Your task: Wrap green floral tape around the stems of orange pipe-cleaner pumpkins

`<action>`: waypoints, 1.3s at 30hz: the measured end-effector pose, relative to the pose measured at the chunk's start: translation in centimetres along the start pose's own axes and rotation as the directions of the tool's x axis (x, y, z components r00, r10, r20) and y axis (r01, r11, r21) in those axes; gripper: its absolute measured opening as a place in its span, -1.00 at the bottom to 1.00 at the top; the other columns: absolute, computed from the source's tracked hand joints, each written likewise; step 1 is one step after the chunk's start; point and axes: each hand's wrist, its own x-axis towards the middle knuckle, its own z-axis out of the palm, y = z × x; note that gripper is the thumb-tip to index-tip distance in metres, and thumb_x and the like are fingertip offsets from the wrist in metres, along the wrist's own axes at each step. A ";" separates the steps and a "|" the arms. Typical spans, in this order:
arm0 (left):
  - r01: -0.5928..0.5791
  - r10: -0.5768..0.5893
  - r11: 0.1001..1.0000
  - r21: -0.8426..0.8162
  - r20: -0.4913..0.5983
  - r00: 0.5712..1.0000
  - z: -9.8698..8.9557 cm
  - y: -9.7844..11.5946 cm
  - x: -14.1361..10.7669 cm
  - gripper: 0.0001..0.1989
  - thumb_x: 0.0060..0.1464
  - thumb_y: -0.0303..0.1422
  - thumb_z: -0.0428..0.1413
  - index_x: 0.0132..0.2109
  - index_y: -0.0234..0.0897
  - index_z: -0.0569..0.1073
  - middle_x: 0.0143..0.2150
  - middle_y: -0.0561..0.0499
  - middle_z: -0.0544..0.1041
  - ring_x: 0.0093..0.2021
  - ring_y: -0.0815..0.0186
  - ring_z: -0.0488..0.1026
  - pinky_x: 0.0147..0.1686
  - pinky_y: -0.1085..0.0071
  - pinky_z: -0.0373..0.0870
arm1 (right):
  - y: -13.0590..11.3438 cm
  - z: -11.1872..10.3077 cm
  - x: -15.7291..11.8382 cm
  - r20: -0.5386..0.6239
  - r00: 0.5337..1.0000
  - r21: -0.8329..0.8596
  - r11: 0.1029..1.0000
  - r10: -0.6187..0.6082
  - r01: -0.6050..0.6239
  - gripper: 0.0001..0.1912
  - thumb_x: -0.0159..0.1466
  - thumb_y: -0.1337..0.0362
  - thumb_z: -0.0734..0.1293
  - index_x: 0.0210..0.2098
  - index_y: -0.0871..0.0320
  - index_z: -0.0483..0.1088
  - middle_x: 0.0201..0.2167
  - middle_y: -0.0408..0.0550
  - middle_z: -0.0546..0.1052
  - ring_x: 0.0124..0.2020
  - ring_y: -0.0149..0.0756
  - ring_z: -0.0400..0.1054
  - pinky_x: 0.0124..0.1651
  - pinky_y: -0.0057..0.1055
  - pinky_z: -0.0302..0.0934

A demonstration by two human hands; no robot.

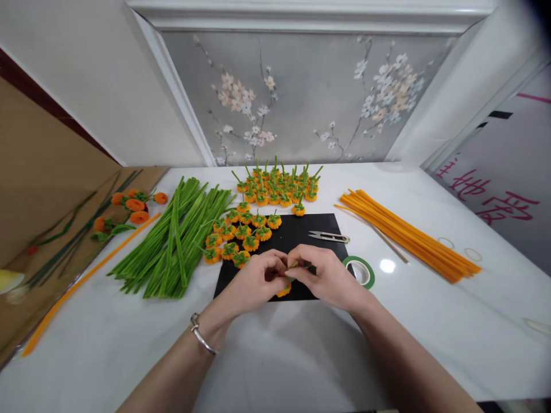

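Both hands meet over the front of a black mat. My left hand is closed, its thumb and fingers pinching at an orange pipe-cleaner pumpkin that shows partly below them. My right hand pinches a small green piece at the pumpkin's top; the fingers hide most of it. Left of the hands, several orange pumpkins with green tops sit on and beside the mat. Thread snips lie beyond my right hand, and a roll of green tape rests beside its wrist.
Green pipe cleaners lie in a heap at left, near orange flowers. More pumpkins with upright green stems stand at the back. Orange pipe cleaners and a thin stick lie at right.
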 end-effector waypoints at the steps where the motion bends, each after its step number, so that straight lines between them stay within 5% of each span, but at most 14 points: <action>1: -0.006 0.006 1.000 -0.008 -0.011 1.000 0.0 -0.1 0.0 -0.89 -0.03 -0.49 0.09 -0.49 -0.34 0.38 -0.26 -0.03 0.43 -0.37 0.38 0.35 -0.43 0.46 0.29 | 0.0 0.1 0.0 -0.021 0.999 -0.016 0.999 0.032 -0.033 -0.91 0.25 0.40 0.29 -0.39 0.13 0.37 -0.45 -0.20 0.45 -0.44 -0.43 0.29 -0.38 -0.50 0.15; 5: -0.040 0.043 0.998 0.047 -0.073 0.996 0.2 -0.4 -0.1 -0.90 -0.03 -0.53 0.05 -0.46 -0.31 0.34 -0.21 -0.04 0.42 -0.30 0.34 0.36 -0.38 0.44 0.30 | 0.2 0.4 0.0 -0.092 0.994 -0.090 0.994 0.052 -0.060 -0.90 0.24 0.38 0.31 -0.42 0.14 0.37 -0.51 -0.22 0.43 -0.50 -0.45 0.27 -0.43 -0.51 0.12; 9: -0.093 0.117 0.969 0.231 -0.092 0.989 0.4 -0.2 -0.4 -0.88 0.00 -0.58 0.01 -0.39 -0.28 0.35 -0.22 -0.02 0.41 -0.30 0.33 0.35 -0.34 0.40 0.28 | 0.5 0.4 -0.1 -0.004 0.988 -0.247 0.957 -0.155 0.150 -0.83 0.34 0.40 0.19 -0.23 0.11 0.42 -0.29 -0.08 0.51 -0.28 -0.37 0.36 -0.22 -0.42 0.18; 12: -0.094 0.138 0.938 0.333 -0.112 0.984 0.4 0.1 -0.6 -0.86 0.01 -0.59 -0.01 -0.40 -0.27 0.32 -0.17 -0.04 0.40 -0.29 0.31 0.37 -0.31 0.37 0.30 | 0.6 0.4 -0.1 0.064 0.972 -0.483 0.845 -0.226 0.229 -0.81 0.35 0.39 0.18 -0.27 0.12 0.43 -0.29 -0.05 0.52 -0.28 -0.31 0.33 -0.22 -0.34 0.11; 16: -0.070 0.152 0.903 0.424 -0.164 0.975 0.4 0.2 -0.8 -0.89 0.05 -0.56 0.00 -0.38 -0.28 0.34 -0.07 -0.10 0.38 -0.23 0.26 0.42 -0.22 0.31 0.35 | 0.2 0.8 0.0 0.061 0.973 -0.674 0.710 -0.223 0.205 -0.82 0.34 0.40 0.19 -0.31 0.13 0.40 -0.33 -0.05 0.50 -0.31 -0.27 0.25 -0.28 -0.29 0.01; 22: -0.144 0.256 0.879 0.455 -0.194 0.947 0.9 -0.2 -0.8 -0.84 0.10 -0.58 -0.05 -0.35 -0.29 0.37 -0.04 -0.17 0.37 -0.09 0.20 0.43 -0.09 0.28 0.37 | -0.5 2.1 0.0 -0.004 0.977 -0.756 0.640 -0.214 0.137 -0.80 0.34 0.38 0.18 -0.40 0.17 0.34 -0.44 -0.04 0.43 -0.38 -0.27 0.21 -0.35 -0.27 -0.07; 26: -0.156 0.269 0.896 0.416 -0.229 0.936 1.0 -0.2 -0.8 -0.80 0.13 -0.60 -0.07 -0.32 -0.29 0.38 -0.05 -0.13 0.41 -0.08 0.25 0.43 -0.05 0.31 0.35 | -0.5 2.3 -0.1 -0.106 0.979 -0.618 0.782 -0.177 0.074 -0.76 0.38 0.28 0.15 -0.40 0.16 0.33 -0.42 -0.03 0.45 -0.36 -0.27 0.28 -0.31 -0.31 0.04; 30: -0.109 0.181 0.941 0.319 -0.206 0.962 0.4 -0.1 -0.8 -0.81 0.11 -0.56 0.00 -0.45 -0.28 0.30 -0.11 -0.06 0.42 -0.16 0.29 0.42 -0.16 0.36 0.33 | -0.1 0.9 -0.1 -0.170 0.985 -0.158 0.987 0.005 -0.032 -0.82 0.40 0.29 0.09 -0.12 0.12 0.29 -0.20 -0.05 0.48 -0.18 -0.33 0.35 -0.14 -0.40 0.19; 35: -0.064 0.084 0.981 0.183 -0.104 0.991 -0.6 0.0 -0.7 -0.83 0.10 -0.47 0.06 -0.45 -0.29 0.29 -0.19 0.00 0.42 -0.24 0.33 0.38 -0.26 0.40 0.29 | 0.5 -0.5 -0.2 0.069 0.994 -0.024 0.996 0.085 -0.084 -0.90 0.35 0.29 0.19 -0.18 0.11 0.33 -0.29 -0.14 0.47 -0.28 -0.38 0.35 -0.22 -0.44 0.21; 39: -0.042 0.044 0.992 0.115 -0.016 0.999 -1.0 0.2 -0.7 -0.85 0.07 -0.47 0.09 -0.46 -0.31 0.34 -0.27 0.03 0.40 -0.32 0.38 0.34 -0.32 0.44 0.26 | 0.8 -0.2 -0.2 0.093 0.995 0.004 1.000 0.022 -0.023 -0.96 0.27 0.36 0.29 -0.33 0.13 0.36 -0.40 -0.18 0.42 -0.38 -0.42 0.30 -0.32 -0.49 0.16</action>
